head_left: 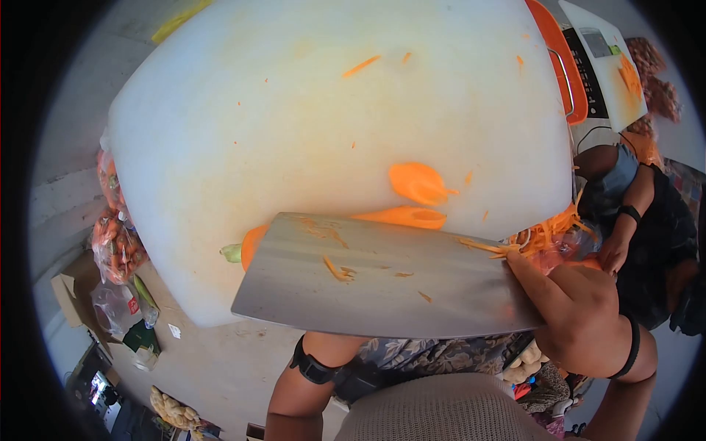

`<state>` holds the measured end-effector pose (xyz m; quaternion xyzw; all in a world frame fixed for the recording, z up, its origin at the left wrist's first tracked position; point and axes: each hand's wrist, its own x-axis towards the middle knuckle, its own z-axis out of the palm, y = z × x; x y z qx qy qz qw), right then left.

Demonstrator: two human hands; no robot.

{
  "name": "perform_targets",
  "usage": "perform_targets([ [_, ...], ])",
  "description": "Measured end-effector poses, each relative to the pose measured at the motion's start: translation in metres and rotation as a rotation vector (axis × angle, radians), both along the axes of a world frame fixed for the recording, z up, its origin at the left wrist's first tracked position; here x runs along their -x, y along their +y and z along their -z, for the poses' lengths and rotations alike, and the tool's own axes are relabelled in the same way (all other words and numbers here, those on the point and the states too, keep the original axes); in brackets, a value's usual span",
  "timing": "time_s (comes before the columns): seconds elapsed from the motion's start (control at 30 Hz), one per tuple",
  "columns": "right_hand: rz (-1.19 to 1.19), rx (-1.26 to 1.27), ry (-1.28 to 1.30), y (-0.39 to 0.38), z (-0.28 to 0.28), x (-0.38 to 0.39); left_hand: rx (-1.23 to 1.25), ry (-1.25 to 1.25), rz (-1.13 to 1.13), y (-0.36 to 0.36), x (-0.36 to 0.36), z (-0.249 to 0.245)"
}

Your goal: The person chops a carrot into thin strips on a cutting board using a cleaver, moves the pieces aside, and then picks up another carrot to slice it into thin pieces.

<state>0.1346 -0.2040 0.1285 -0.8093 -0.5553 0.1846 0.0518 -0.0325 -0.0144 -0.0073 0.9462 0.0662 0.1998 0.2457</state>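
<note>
A wide cleaver (390, 283) lies flat-side up across the near edge of the white cutting board (316, 103), with bits of carrot stuck to its blade. My right hand (577, 309) is closed at the blade's right end, fingers wrapped round that end. Under the blade lies a carrot (254, 246); its green top shows at the left and a cut orange part beyond the far edge. A carrot slice (419, 184) rests on the board just past it. My left hand is hidden behind the blade; only the forearm with a black wristband shows.
Shredded carrot (551, 234) hangs by the board's right edge. Beside it are a co-worker's hand (614, 253) and dark clothing. An orange tray (573, 66) and a second board (625, 95) stand at the upper right. Bagged carrots (116, 246) and a cardboard box (73, 290) are at left.
</note>
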Motion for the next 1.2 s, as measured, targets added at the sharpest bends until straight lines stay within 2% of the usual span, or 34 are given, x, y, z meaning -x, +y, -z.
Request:
perform_targets([
  [0.3, 0.011, 0.061, -0.005, -0.008, -0.005, -0.002, -0.122, 0.024, 0.019, -0.001, -0.006, 0.0],
  [0.53, 0.0, 0.082, 0.039, 0.001, 0.002, -0.007, -0.285, 0.337, 0.123, 0.004, 0.0, -0.009],
  [0.6, -0.005, 0.088, 0.043, 0.003, 0.004, -0.008, -0.389, -0.095, 0.129, 0.011, -0.03, -0.018],
  [0.63, -0.008, 0.09, 0.044, 0.004, 0.006, -0.008, -0.384, -0.093, 0.128, 0.006, -0.034, -0.032],
  [0.7, -0.01, 0.093, 0.048, 0.006, 0.008, -0.009, 0.411, 0.615, -0.391, -0.008, -0.035, -0.058],
  [0.73, -0.011, 0.09, 0.05, 0.008, 0.01, -0.009, 0.415, 0.617, -0.39, -0.006, -0.019, -0.046],
  [0.8, -0.013, 0.086, 0.04, 0.009, 0.013, -0.009, -0.355, 0.285, 0.081, 0.005, 0.008, -0.013],
  [0.83, -0.017, 0.077, 0.029, 0.01, 0.014, -0.009, -0.353, 0.286, 0.081, 0.003, 0.011, -0.009],
  [1.0, -0.008, 0.069, 0.037, 0.017, 0.02, -0.011, -0.248, -0.163, 0.028, 0.003, -0.009, 0.001],
  [1.1, -0.009, 0.055, 0.029, 0.021, 0.027, -0.011, -0.329, -0.123, -0.024, 0.003, -0.013, -0.006],
  [1.2, -0.017, 0.034, 0.023, 0.027, 0.037, -0.011, -0.272, -0.145, -0.121, 0.001, -0.028, -0.011],
])
